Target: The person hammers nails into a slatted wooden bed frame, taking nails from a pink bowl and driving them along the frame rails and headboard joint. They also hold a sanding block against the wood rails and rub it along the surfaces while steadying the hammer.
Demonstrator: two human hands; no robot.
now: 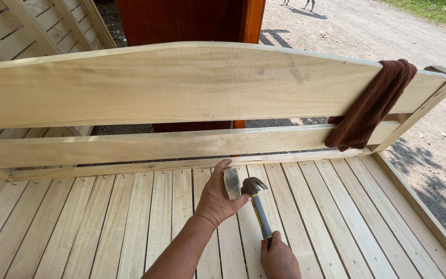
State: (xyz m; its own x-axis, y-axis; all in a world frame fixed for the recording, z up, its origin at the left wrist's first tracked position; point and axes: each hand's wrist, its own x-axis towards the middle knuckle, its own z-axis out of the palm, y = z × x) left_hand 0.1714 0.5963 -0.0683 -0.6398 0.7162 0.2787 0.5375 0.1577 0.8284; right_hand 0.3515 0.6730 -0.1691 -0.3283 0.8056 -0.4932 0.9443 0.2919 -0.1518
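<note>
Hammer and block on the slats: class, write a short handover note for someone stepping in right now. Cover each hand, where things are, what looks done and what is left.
Left hand: holds a small wooden block upright on the slats.
Right hand: grips the hammer by its handle end, head beside the block.
Brown cloth: draped over the headboard, right side.
Done: slats lie side by side across the frame.
Left: cannot tell which slats are fixed; check before striking.

Packages: none in sight.
Labels: none showing on any surface.
Signs: none anywhere in view.
Screens: none either.
</note>
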